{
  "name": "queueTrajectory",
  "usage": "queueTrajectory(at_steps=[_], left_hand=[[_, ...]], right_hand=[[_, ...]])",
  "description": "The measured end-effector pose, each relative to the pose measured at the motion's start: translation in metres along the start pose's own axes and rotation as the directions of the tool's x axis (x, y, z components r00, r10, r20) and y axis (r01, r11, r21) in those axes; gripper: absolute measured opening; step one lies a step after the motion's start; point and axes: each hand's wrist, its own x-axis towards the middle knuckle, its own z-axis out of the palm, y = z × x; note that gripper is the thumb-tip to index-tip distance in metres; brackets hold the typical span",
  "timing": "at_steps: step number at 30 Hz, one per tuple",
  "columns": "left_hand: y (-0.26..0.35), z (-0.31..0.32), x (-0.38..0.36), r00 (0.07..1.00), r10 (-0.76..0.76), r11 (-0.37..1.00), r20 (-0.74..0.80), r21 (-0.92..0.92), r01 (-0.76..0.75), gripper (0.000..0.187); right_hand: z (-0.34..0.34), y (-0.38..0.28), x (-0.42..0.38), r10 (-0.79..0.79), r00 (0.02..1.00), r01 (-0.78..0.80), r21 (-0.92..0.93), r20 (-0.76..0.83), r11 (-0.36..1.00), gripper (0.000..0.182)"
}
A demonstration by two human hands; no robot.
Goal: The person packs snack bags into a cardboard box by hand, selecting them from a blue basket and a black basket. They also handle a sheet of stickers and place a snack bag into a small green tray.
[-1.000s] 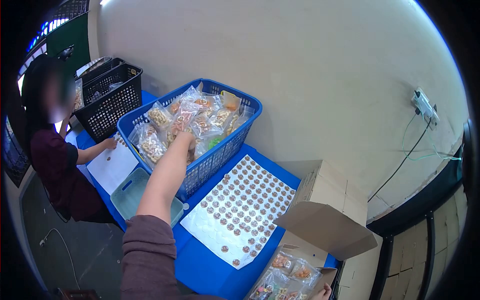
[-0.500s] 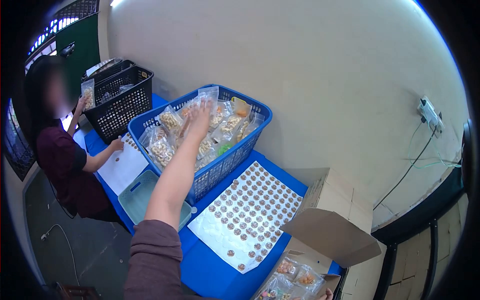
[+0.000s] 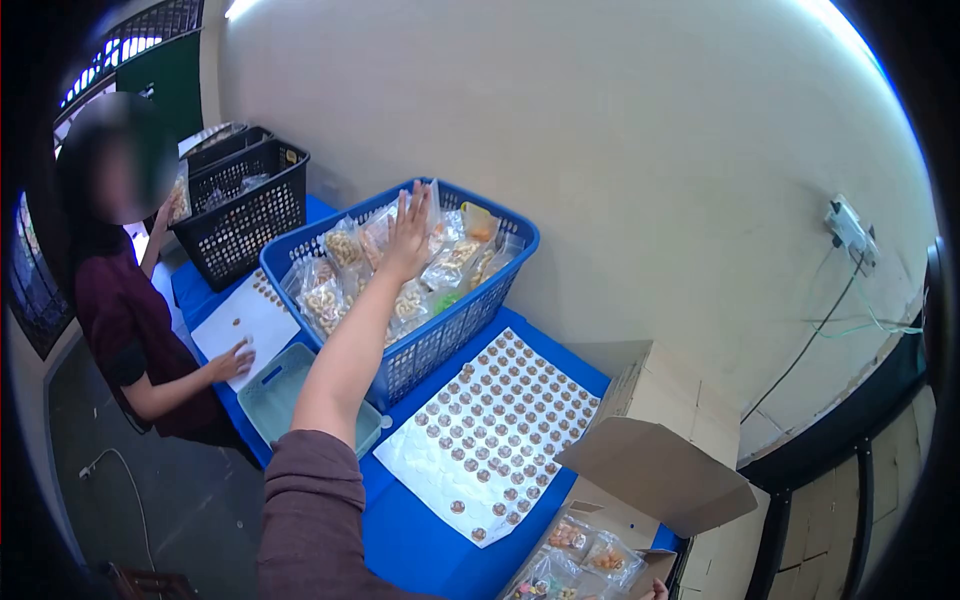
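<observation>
My left hand (image 3: pixel 405 240) is inside the blue basket (image 3: pixel 455 335), its fingers stretched out against an upright clear packet (image 3: pixel 432 205). It looks open, laid along the packet rather than wrapped round it. Around it the basket is full of clear packets of pale, curved snacks (image 3: pixel 322 300), with a green one (image 3: pixel 446 300) among them. Only the fingertips of my right hand (image 3: pixel 657 590) show at the bottom edge, beside the open cardboard box (image 3: pixel 660 470). Packets of orange and coloured pieces (image 3: pixel 607 557) lie in that box. Whether the right hand grips anything is hidden.
A sheet of round stickers (image 3: pixel 490 430) lies on the blue tablecloth (image 3: pixel 430 550). Left of it sits a pale green tray (image 3: pixel 275 395). Another person (image 3: pixel 150 320) stands at the left with a packet, near black baskets (image 3: pixel 240 215) and a second sticker sheet (image 3: pixel 245 325).
My left hand's fingers have straightened upward, and the clear packet stands slightly further right. The other person's lower hand has shifted down along the sticker sheet.
</observation>
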Motion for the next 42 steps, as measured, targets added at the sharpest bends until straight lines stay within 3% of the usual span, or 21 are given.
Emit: queueTrajectory(at_steps=[3,4,5,7,9,11,13,15,18,22,24,25,27,28,30,33,35,37,39,41,42], left_hand=[[0.003,-0.004,-0.002,0.998,0.052,0.996,-0.045,-0.064,-0.055,0.072],[0.014,-0.005,0.001,0.964,0.091,0.994,-0.248,-0.034,-0.103,0.053],[0.023,-0.008,0.002,0.959,0.109,0.992,-0.260,-0.040,-0.123,0.053],[0.052,-0.022,0.004,0.948,-0.318,0.819,0.024,-0.497,0.287,0.035],[0.109,-0.033,-0.016,0.975,-0.172,0.777,-0.140,-0.628,0.047,0.038],[0.169,-0.053,-0.050,0.992,-0.128,0.641,0.006,-0.762,0.088,0.037],[0.207,-0.048,-0.090,0.953,-0.128,0.227,0.276,-0.927,0.299,0.035],[0.238,-0.061,-0.130,0.906,0.044,0.350,0.420,-0.856,0.380,0.034],[0.271,-0.055,-0.200,0.813,0.068,0.280,0.579,-0.793,0.541,0.035],[0.282,-0.056,-0.278,0.689,0.083,0.488,0.720,-0.632,0.602,0.037],[0.278,-0.061,-0.311,0.707,-0.083,0.459,0.702,-0.603,0.653,0.030],[0.273,-0.062,-0.326,0.682,-0.047,0.475,0.730,-0.585,0.658,0.030],[0.255,-0.066,-0.352,0.683,-0.280,0.374,0.674,-0.579,0.724,0.029],[0.245,-0.068,-0.359,0.672,-0.268,0.378,0.691,-0.566,0.733,0.029],[0.232,-0.078,-0.368,0.579,-0.377,0.175,0.722,-0.559,0.811,0.036],[0.238,-0.091,-0.369,0.610,-0.396,0.213,0.687,-0.577,0.788,0.041],[0.249,-0.091,-0.370,0.629,-0.406,0.248,0.663,-0.582,0.774,0.041],[0.262,-0.088,-0.375,0.615,-0.374,0.264,0.695,-0.555,0.788,0.039],[0.283,-0.082,-0.382,0.611,-0.359,0.248,0.705,-0.559,0.791,0.037],[0.292,-0.068,-0.393,0.606,-0.235,0.259,0.760,-0.552,0.792,0.033],[0.300,-0.071,-0.391,0.607,-0.235,0.259,0.760,-0.552,0.792,0.033]], right_hand=[[0.004,-0.001,0.004,-0.003,1.000,0.003,0.035,-0.002,0.999,0.020],[0.003,-0.001,0.005,-0.003,1.000,0.003,0.044,-0.003,0.999,0.020],[0.001,0.000,0.005,-0.002,1.000,0.003,0.051,-0.008,0.999,0.020],[-0.003,0.001,0.009,-0.002,1.000,0.004,0.061,-0.028,0.998,0.020],[-0.009,0.002,0.010,0.005,0.997,0.000,0.067,-0.073,0.998,0.020],[-0.016,-0.007,0.004,0.035,0.998,-0.031,0.082,-0.057,0.996,0.021],[-0.012,0.014,0.001,0.045,0.999,-0.047,0.127,0.012,0.991,0.022],[-0.009,0.018,-0.007,0.033,0.999,-0.037,0.174,0.030,0.984,0.020],[-0.014,-0.020,-0.014,0.054,0.997,-0.066,0.230,0.055,0.971,0.020],[-0.044,-0.053,-0.003,-0.076,0.997,0.076,-0.008,0.011,0.997,0.021],[-0.056,-0.050,0.000,-0.005,0.999,0.007,0.046,-0.048,0.999,0.021],[-0.061,-0.047,0.002,0.048,0.997,-0.043,0.072,-0.064,0.996,0.020],[-0.070,-0.035,-0.002,0.127,0.988,-0.120,0.081,-0.088,0.989,0.019],[-0.071,-0.027,-0.002,0.152,0.982,-0.139,0.124,-0.111,0.983,0.019],[-0.073,-0.019,-0.005,0.184,0.974,-0.163,0.157,-0.130,0.974,0.018],[-0.066,-0.016,-0.017,0.204,0.974,-0.187,0.162,-0.099,0.969,0.019],[-0.049,-0.017,-0.027,0.268,0.956,-0.292,0.325,0.118,0.899,0.017],[-0.031,-0.026,-0.044,0.125,0.889,-0.302,0.358,0.440,0.884,0.022],[-0.011,-0.050,-0.065,0.067,0.618,-0.445,0.278,0.784,0.851,0.036],[-0.008,-0.103,-0.089,-0.030,0.442,-0.503,0.276,0.897,0.819,0.041],[-0.004,-0.115,-0.100,-0.030,0.442,-0.503,0.276,0.896,0.819,0.041]])
